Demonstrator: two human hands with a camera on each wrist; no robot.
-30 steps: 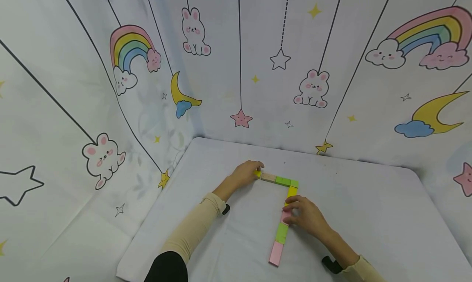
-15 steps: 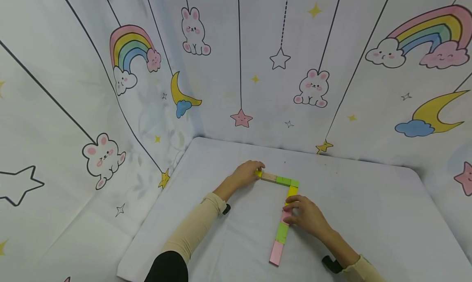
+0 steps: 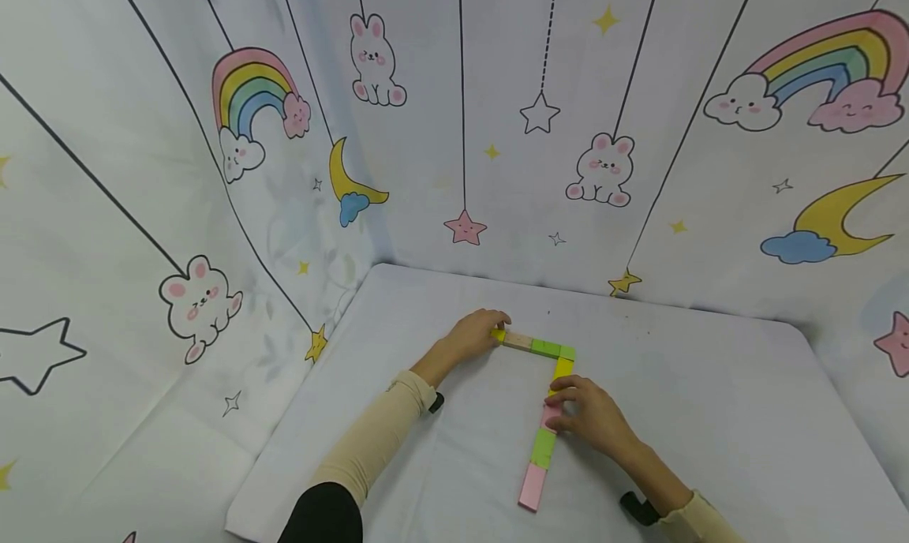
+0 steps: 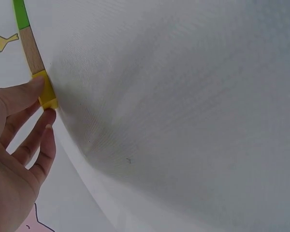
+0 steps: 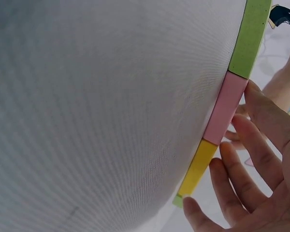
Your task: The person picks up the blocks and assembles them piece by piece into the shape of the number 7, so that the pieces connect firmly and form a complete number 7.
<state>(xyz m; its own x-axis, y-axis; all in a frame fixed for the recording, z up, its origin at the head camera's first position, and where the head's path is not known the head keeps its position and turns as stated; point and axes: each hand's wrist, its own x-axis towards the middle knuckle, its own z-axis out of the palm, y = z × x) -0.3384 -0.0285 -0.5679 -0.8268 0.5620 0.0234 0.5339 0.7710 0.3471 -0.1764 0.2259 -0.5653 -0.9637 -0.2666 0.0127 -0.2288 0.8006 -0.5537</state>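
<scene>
Flat coloured blocks form an L-shaped line on the white table. My left hand (image 3: pixel 470 335) pinches the yellow block (image 4: pixel 48 92) at the far left end, thumb on one side and fingertips by its end. Beside it come a bare wood block (image 3: pixel 518 342), green blocks (image 3: pixel 545 349) and the green corner piece (image 3: pixel 566 353). My right hand (image 3: pixel 595 418) rests its extended fingertips along the outer side of the other arm, touching the pink block (image 5: pixel 226 107) and the second yellow block (image 5: pixel 198 166). A green block (image 3: pixel 543 448) and a pink end block (image 3: pixel 533 487) lie nearer me.
The white-covered table (image 3: pixel 710 417) has rounded corners. Behind and to the left hangs a white cloth backdrop (image 3: pixel 426 156) printed with rainbows, rabbits, moons and stars. Dark bands circle both wrists.
</scene>
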